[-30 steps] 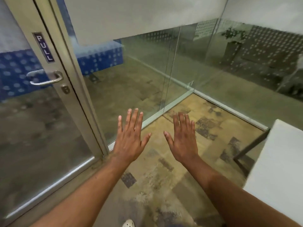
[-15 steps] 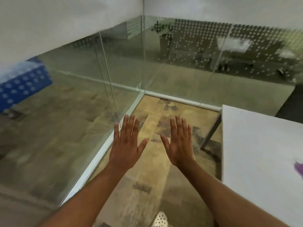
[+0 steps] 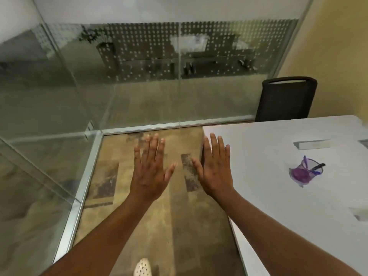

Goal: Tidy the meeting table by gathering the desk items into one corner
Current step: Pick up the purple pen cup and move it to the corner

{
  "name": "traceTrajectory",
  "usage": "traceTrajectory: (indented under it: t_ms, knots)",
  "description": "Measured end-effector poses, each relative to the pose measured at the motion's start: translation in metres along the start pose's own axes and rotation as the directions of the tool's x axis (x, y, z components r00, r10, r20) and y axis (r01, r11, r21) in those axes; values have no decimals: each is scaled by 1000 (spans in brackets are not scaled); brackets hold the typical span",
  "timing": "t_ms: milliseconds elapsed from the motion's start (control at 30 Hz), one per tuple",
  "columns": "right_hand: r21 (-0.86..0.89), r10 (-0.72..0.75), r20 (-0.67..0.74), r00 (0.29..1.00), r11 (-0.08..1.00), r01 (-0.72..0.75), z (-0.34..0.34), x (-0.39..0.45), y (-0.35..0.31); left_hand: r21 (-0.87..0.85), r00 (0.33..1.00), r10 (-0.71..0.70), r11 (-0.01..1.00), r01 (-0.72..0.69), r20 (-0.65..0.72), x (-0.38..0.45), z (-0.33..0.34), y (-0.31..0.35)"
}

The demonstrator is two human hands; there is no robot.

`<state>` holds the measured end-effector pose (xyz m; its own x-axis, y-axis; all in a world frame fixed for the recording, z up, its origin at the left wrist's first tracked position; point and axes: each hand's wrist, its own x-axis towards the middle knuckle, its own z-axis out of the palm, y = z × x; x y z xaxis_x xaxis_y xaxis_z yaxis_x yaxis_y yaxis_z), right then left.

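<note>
Hands first: my left hand (image 3: pixel 149 169) and right hand (image 3: pixel 215 168) are both flat, fingers straight, holding nothing, out over the carpet just off the meeting table's (image 3: pixel 258 196) near-left corner. Desk items lie well apart on the white top: a purple pen cup (image 3: pixel 303 172) mid-table, a pale box (image 3: pixel 312 144) behind it. I judge I should reach the cup first, gripping it low so the pens stay in.

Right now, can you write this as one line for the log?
left hand: open, empty | right hand: open, empty | purple pen cup: untouched on white table | gathering: not begun
</note>
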<state>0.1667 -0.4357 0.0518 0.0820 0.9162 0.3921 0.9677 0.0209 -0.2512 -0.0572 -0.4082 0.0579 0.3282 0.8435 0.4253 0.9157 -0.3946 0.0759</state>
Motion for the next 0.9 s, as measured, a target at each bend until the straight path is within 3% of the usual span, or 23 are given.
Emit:
traceTrajectory:
  t_ms: [200,400,667,900]
  knots:
    - [-108,203,-17,979,973,-204,24,32,66,-128,978,200,973,-192,51,91,74,34]
    - [-196,409,-55,911,890,-411,28,84,104,-259,920,379,903,-343,103,188,118,49]
    - [-206,581,-182,793,766,-609,21,118,147,-412,806,585,758,-505,88,279,155,120]
    - [-154,724,-236,648,631,-761,4,111,225,-490,672,738,608,-625,58,320,200,229]
